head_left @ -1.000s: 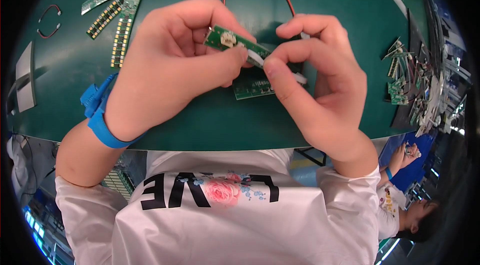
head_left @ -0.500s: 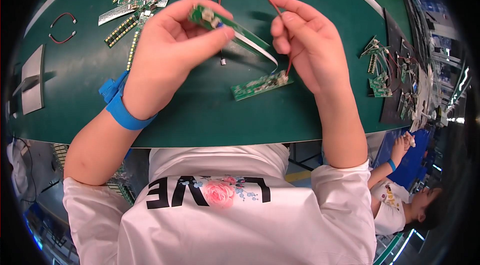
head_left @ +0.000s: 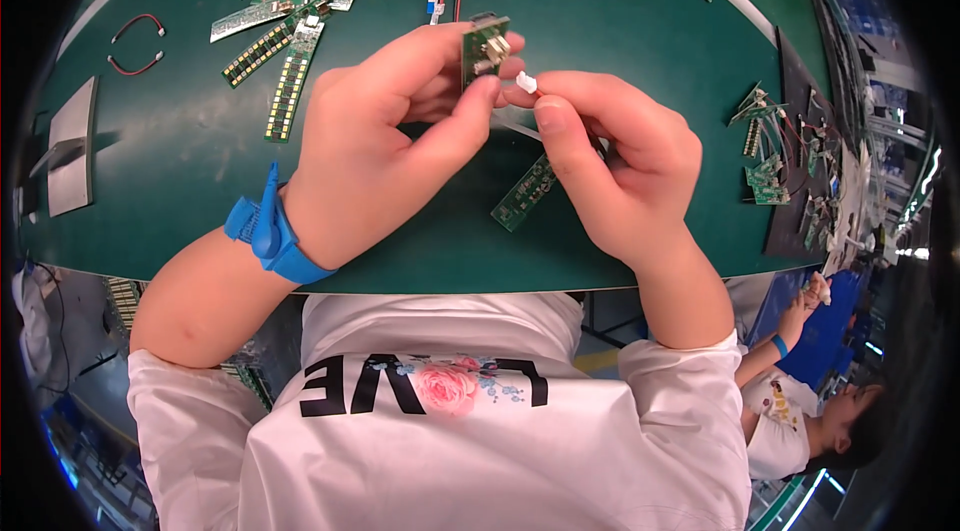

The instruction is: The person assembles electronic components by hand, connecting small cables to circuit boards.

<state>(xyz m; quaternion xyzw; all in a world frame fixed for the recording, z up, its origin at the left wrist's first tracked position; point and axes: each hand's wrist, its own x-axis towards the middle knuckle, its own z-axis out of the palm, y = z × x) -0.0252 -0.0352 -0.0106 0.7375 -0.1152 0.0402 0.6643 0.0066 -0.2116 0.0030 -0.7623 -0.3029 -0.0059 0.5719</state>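
"Gripping what, exactly, in each hand?"

"The left hand (head_left: 400, 121) pinches a small green circuit board (head_left: 471, 53) between thumb and fingers, tipped up on end above the dark green table (head_left: 190, 141). The right hand (head_left: 625, 146) has thumb and forefinger closed around a white connector plug (head_left: 526, 83), with a thin red wire (head_left: 541, 94) behind it."

"What could go wrong?"

"A slip, I'd judge. Only fingertips hold that tiny plug, so it could twist; knocked askew against the cream socket (head_left: 496, 51), it might bend a contact. The pale flat cable (head_left: 519, 130) between the hands could also snag on a finger and tug the second circuit board (head_left: 522, 199) below."

"Is that one lying on the table?"

"I can't tell; the right hand covers one end."

"And the materials?"

"The boards are thin, stiff and oblong, the raised one studded with blocky parts. The plug looks like hard, boxy plastic; the wire seems flexible, the cable ribbon-like. Beyond the blue wrist strap (head_left: 275, 241), with its chunky clasp, a narrow LED board (head_left: 288, 86) carries rows of yellowish squares."
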